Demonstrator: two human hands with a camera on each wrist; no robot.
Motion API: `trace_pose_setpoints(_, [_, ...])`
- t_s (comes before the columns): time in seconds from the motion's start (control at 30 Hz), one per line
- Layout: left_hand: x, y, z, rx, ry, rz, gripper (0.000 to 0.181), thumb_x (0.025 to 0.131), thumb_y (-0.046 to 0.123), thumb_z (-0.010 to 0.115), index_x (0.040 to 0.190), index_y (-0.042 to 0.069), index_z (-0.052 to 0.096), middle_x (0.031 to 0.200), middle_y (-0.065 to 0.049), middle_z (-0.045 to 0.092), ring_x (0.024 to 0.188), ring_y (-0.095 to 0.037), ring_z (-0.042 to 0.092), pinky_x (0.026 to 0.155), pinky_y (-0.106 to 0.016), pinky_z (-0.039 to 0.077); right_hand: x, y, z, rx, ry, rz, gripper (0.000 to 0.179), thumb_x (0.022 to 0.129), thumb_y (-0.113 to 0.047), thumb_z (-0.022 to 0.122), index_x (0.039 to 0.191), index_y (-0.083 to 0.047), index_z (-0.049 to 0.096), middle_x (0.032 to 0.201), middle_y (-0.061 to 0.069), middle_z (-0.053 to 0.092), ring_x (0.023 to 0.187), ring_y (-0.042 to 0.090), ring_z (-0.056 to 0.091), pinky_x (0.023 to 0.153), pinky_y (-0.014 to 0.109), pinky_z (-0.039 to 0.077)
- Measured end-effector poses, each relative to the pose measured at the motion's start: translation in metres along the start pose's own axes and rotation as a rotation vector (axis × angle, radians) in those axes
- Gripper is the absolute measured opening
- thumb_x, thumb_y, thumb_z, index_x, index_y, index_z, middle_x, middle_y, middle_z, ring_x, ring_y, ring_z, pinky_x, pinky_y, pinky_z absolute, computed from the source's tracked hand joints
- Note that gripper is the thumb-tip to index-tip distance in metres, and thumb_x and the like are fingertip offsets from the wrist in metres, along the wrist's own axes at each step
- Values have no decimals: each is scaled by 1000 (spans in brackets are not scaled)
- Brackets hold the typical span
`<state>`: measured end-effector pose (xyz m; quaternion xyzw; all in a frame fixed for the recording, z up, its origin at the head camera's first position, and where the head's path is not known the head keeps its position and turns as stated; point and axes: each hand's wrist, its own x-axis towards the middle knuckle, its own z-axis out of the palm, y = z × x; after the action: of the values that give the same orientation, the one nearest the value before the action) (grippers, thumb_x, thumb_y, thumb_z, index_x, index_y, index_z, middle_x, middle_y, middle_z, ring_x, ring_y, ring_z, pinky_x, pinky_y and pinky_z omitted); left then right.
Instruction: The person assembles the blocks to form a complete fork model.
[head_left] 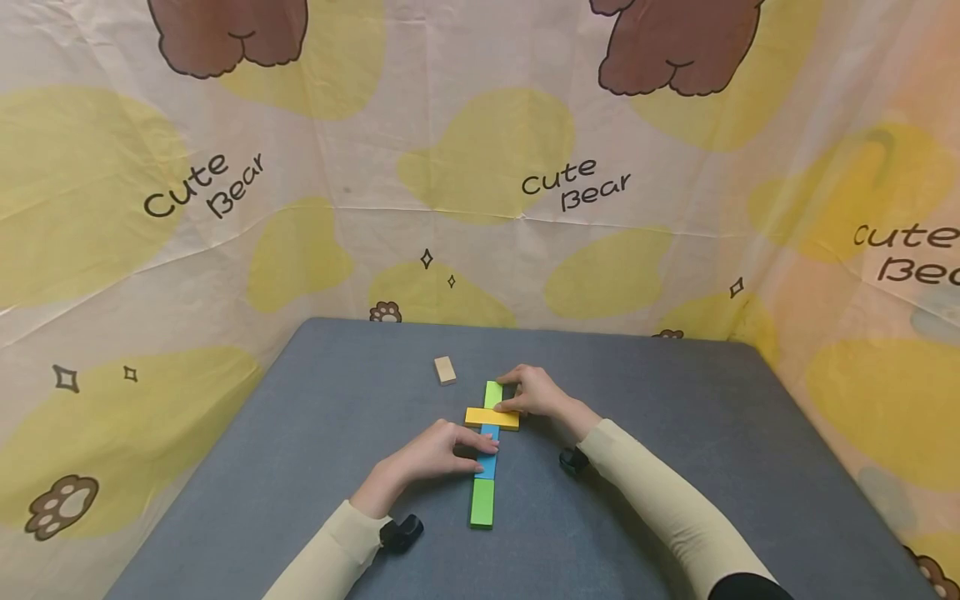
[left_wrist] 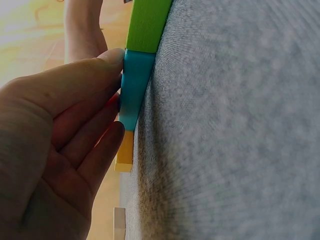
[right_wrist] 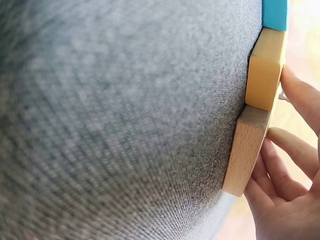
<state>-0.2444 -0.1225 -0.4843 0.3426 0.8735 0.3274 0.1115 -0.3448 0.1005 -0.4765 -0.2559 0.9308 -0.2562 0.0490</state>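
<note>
On the grey table, a row of flat wooden blocks runs away from me: a near green block point(head_left: 482, 503), a blue block point(head_left: 486, 465), a yellow block point(head_left: 480, 417) laid crosswise, and a far light-green block point(head_left: 492, 395). My left hand point(head_left: 431, 454) touches the blue block with thumb and fingertips, which lie along it in the left wrist view. Over the far end, my right hand point(head_left: 538, 392) has its thumb at the yellow block and its fingers on the far block, whose side point(right_wrist: 245, 152) looks bare wood in the right wrist view.
A small plain wooden block point(head_left: 445, 370) lies apart, beyond the row and to its left. Behind the table point(head_left: 337, 358) hangs a cloth point(head_left: 465, 167) printed with bears and yellow patches. Each wrist carries a black camera.
</note>
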Motion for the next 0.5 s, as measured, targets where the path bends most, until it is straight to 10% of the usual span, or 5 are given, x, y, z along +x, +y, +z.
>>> trace_pose_setpoints(0.5, [1,-1,0,9,0,-5,33,85,28,74,118,28,70,123,15,67,123,-1,58,103,-29,49,2,2,0,-11,-12,-5,55,75,-38,82,122,-12,68,115,10,64,68,10,54,60,20,45])
